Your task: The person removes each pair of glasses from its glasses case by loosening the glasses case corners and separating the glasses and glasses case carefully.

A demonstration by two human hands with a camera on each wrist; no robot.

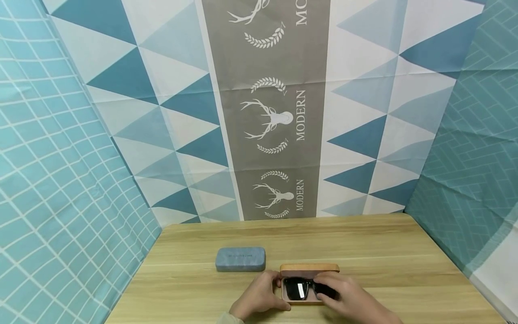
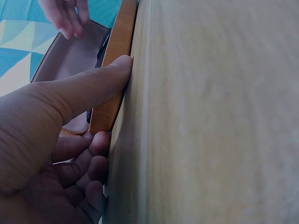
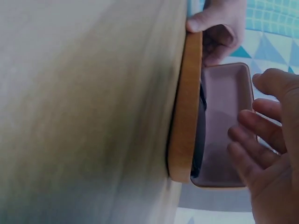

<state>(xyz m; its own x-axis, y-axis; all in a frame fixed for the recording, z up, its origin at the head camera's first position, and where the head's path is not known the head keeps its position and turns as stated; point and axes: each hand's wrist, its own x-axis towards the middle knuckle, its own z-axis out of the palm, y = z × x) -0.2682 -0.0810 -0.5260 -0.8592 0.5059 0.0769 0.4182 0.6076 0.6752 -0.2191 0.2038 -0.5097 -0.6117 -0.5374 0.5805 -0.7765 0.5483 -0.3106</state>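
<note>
A tan-brown glasses case (image 1: 309, 267) lies with its lid raised on the table, its pinkish lining (image 3: 226, 121) showing. Inside sits a pair of black sunglasses (image 1: 297, 289), dark lenses facing up. My left hand (image 1: 261, 293) holds the case's left end; in the left wrist view its thumb (image 2: 100, 84) presses the front wall and the other fingers curl at the end. Over the right part of the sunglasses hovers my right hand (image 1: 344, 290). Its fingers (image 3: 259, 128) are spread and relaxed in the right wrist view, apart from the sunglasses, with nothing in them.
A closed blue-grey glasses case (image 1: 240, 259) stands on the wood-grain table (image 1: 194, 288), behind and left of the brown one. Patterned sheets (image 1: 279, 148) rise along the table's back and both sides.
</note>
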